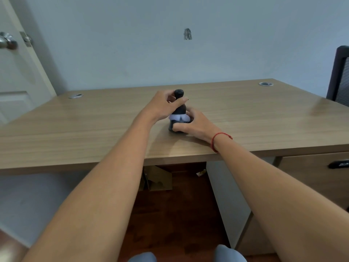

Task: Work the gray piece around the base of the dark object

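my left hand pinches the small dark plastic bottle's neck, my right hand wraps its base; twisting unevenly could tip it on the wooden desk.

Matt wood-grain laminate desk across mid frame, dark glossy plastic-looking bottle at centre with a pale smooth label band, shiny metal door knob upper left, red woven thread bracelet right of centre, black mesh chair back far right

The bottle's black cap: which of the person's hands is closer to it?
Left. The left hand grips the dark bottle at its neck, right beside the cap. The right hand holds the bottle's base, lower down near the desk.
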Demonstrator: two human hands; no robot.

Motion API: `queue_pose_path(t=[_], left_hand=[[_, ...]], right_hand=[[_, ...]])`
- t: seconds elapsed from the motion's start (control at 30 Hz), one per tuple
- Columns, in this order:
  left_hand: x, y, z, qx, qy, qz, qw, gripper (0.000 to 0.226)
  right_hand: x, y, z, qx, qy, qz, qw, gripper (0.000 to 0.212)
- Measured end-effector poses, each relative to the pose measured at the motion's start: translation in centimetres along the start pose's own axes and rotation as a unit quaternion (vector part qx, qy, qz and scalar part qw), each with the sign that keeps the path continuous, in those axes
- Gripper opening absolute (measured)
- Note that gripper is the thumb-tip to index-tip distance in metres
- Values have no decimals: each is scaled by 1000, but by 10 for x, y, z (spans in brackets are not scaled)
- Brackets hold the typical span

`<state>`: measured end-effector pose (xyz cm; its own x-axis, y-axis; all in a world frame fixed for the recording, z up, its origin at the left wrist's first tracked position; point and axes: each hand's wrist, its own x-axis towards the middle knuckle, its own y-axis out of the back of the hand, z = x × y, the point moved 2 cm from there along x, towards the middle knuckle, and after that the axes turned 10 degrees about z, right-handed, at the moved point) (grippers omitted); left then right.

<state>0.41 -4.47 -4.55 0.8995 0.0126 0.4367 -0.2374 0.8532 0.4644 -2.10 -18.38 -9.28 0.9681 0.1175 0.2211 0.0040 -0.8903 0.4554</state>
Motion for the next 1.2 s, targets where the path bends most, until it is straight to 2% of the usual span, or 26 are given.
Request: queue_pose_path(t=[0.07,0.17,0.2,0.27,0.37,0.4,0.5,0.57,0.67,0.73,0.9,1.07,1.2], left_hand=[[-2,-3,0,17,-15,34,999,27],[-12,-9,-15,51,-12,133,990,27],[-15,-8,-22,50,-2,158,986,25],[-22,-2,-33,24,17,230,973,25],[-29,8,-37,-74,54,340,936,31],[-29,8,-36,-79,58,336,937,30],[-29,2,-36,13,42,281,959,30],[-28,-1,-37,36,34,274,960,34],[-27,0,-40,-10,47,287,957,42],[-28,2,-41,-55,73,288,953,38],[-29,1,-40,-34,76,293,952,34],[-27,2,-44,-121,131,270,946,25],[-28,4,-42,-96,108,281,949,28]], right_hand=[[-1,-1,0,-7,5,-2,1000,72],[-4,-1,1,-20,-1,21,1000,97],[-4,-2,2,-18,2,30,999,97],[-3,-1,3,-14,11,46,999,87],[-1,1,3,-3,9,61,998,75],[-1,1,4,-4,9,61,998,75],[-2,0,2,-12,15,56,998,75],[-3,-1,2,-19,21,58,998,70],[-1,2,3,-28,28,69,997,64],[1,4,4,-33,32,76,996,64],[4,7,8,-42,25,51,997,66],[6,8,10,-45,31,48,997,66],[4,6,10,-31,31,49,998,73]])
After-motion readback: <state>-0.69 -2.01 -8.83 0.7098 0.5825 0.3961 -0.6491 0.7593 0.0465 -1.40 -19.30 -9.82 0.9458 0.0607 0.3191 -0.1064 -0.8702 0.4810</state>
